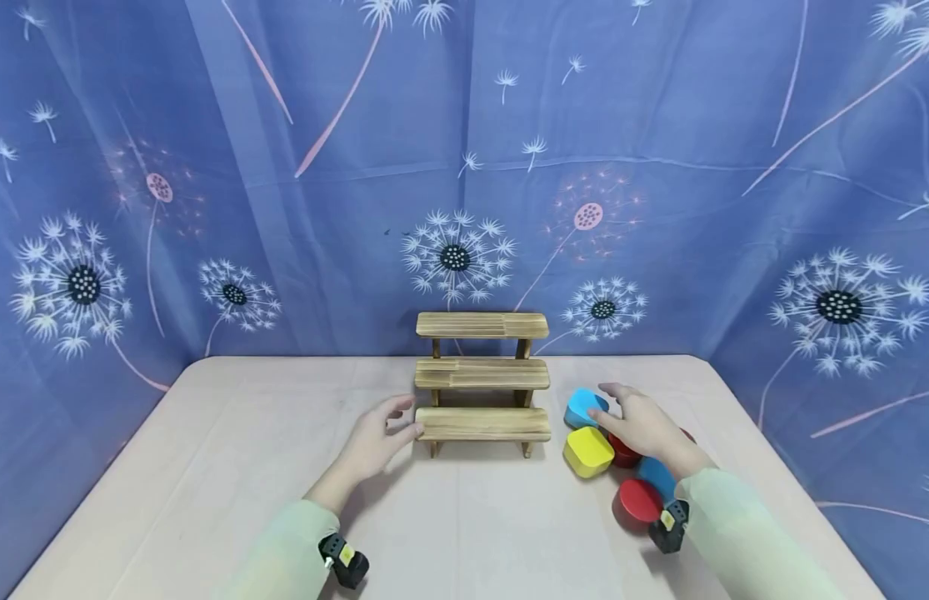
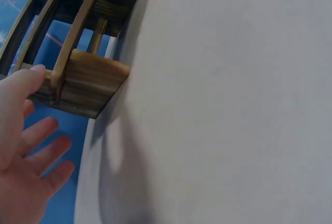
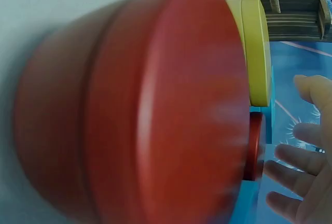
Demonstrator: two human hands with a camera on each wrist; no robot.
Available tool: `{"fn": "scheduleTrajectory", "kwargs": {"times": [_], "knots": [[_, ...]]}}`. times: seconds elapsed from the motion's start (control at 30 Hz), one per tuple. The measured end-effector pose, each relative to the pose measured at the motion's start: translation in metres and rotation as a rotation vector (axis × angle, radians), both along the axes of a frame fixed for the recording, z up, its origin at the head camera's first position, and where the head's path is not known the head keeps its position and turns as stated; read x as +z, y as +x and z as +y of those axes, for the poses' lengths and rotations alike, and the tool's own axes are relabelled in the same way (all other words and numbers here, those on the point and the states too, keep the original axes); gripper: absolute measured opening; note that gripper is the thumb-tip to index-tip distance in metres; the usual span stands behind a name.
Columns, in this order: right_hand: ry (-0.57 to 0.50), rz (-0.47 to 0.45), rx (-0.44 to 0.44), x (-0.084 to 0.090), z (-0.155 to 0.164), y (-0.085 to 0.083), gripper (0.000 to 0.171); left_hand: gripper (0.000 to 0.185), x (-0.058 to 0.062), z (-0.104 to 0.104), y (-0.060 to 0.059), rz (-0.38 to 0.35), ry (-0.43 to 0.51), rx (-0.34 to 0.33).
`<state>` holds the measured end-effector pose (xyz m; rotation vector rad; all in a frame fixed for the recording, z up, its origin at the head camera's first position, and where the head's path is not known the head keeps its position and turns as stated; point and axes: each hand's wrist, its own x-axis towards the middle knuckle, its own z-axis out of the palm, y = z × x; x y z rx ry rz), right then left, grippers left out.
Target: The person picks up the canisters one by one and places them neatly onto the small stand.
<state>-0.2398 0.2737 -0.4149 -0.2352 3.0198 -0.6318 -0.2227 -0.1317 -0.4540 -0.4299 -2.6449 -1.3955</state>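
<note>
A small three-step wooden stand (image 1: pixel 482 423) stands at the middle of the table. My left hand (image 1: pixel 372 440) is at the left end of its lowest step, thumb tip right at the edge and fingers loosely spread; the left wrist view shows the thumb beside the stand (image 2: pixel 96 79). My right hand (image 1: pixel 642 423) reaches over a group of lidded tins, palm down, its thumb overlapping a light-blue tin (image 1: pixel 581 408). In front of that sits a yellow rounded-square tin (image 1: pixel 588 452). The right wrist view has the fingers apart, holding nothing, beyond a large red tin (image 3: pixel 192 105).
A round red tin (image 1: pixel 639 502) lies nearest me on the right, with another blue tin (image 1: pixel 656 477) behind it. Dark red tins (image 1: pixel 622 454) are partly hidden under my right hand. A blue dandelion-print cloth (image 1: pixel 344 250) hangs behind the pale table (image 1: pixel 494 525).
</note>
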Motion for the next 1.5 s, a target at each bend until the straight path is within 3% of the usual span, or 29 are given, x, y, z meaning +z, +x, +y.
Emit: {"fn": "scheduleTrajectory", "kwargs": {"times": [0.17,0.37,0.63,0.77,1.1,1.5], "knots": [[-0.025,-0.017,0.003,-0.003,0.001,0.0,0.067,0.043,-0.01,0.005,-0.002,-0.078,0.117,0.027],[-0.056,-0.029,0.007,-0.006,0.002,-0.001,0.066,0.041,-0.006,0.008,-0.001,-0.221,0.283,0.036],[-0.066,-0.088,-0.015,-0.008,-0.004,-0.003,0.066,0.036,-0.002,0.009,-0.002,-0.398,0.385,0.121],[-0.073,-0.103,-0.014,-0.011,-0.006,-0.006,0.069,0.034,-0.003,0.007,-0.003,-0.453,0.427,0.136],[-0.105,-0.107,-0.001,-0.014,-0.003,-0.013,0.076,0.038,-0.002,0.007,-0.006,-0.516,0.466,0.108],[-0.067,-0.142,-0.045,-0.009,-0.005,-0.017,0.082,0.033,-0.005,0.014,-0.007,-0.471,0.388,0.134]]}}
